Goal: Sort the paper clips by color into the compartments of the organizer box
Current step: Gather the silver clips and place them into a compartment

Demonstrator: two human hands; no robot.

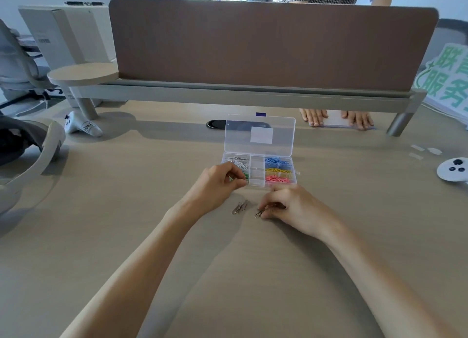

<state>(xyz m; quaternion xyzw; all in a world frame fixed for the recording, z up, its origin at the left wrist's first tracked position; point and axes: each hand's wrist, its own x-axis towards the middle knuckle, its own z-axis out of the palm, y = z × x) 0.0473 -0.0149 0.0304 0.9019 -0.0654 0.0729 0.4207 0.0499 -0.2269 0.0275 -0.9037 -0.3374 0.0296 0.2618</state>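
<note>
Two bare forearms reach across a pale wood-grain desk (126, 211) toward the last of the unsorted clips. The right hand (286, 206) rests low on the surface, its fingers (268, 210) pinched together on a silver paper clip (258, 213) that touches the desk. Just to its left lies a small loose cluster of silver clips (239, 207), apart from both hands.

These are thin bent wire, judged to be very light, stiff and slick on the smooth desk. They are best taken by a fingertip pinch across the loop or slid to lift an end, and they are likely to tangle with one another.

Farther on, the left hand (220, 183) hovers at the near left corner of the organizer box (258, 183), its fingers (238, 177) closed on what appear to be silver clips, over the compartment holding green clips (245, 173).

The clear box stands with its lid (259, 135) propped open. Silver clips (239, 160) fill the far left compartment; blue clips (276, 161), yellow clips (279, 171) and pink clips (277, 178) sit in the right-hand column, and the middle column looks empty.

Beyond a brown divider panel (273, 44), another person's hands (336, 117) rest on a sheet of paper.
</note>
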